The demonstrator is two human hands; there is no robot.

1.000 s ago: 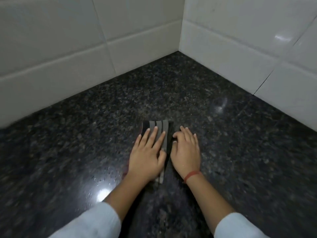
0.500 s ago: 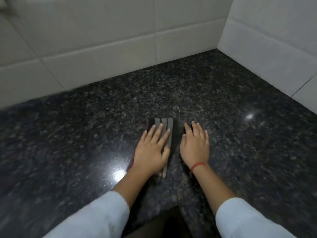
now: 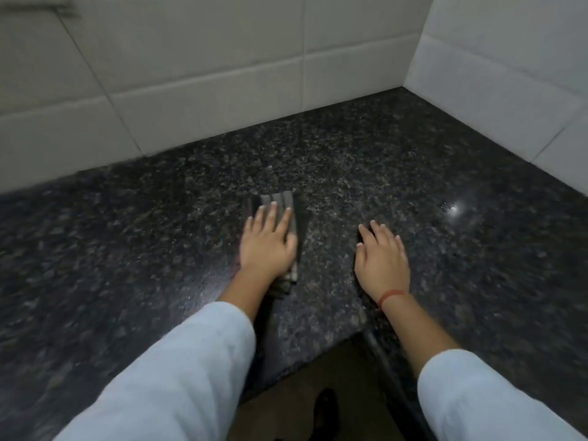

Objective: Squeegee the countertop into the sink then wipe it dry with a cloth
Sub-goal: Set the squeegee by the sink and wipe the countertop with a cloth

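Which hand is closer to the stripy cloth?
Left. The left hand presses flat on the cloth, covering most of it. The right hand rests on the countertop to the cloth's right, not touching it.

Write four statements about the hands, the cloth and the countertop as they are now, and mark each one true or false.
1. The left hand presses flat on the striped cloth. True.
2. The right hand rests on the cloth too. False: it lies flat on the bare countertop, apart from the cloth.
3. A red band circles the right wrist. True.
4. A sink shows just beyond the cloth. False: only dark countertop and the tiled wall show there.
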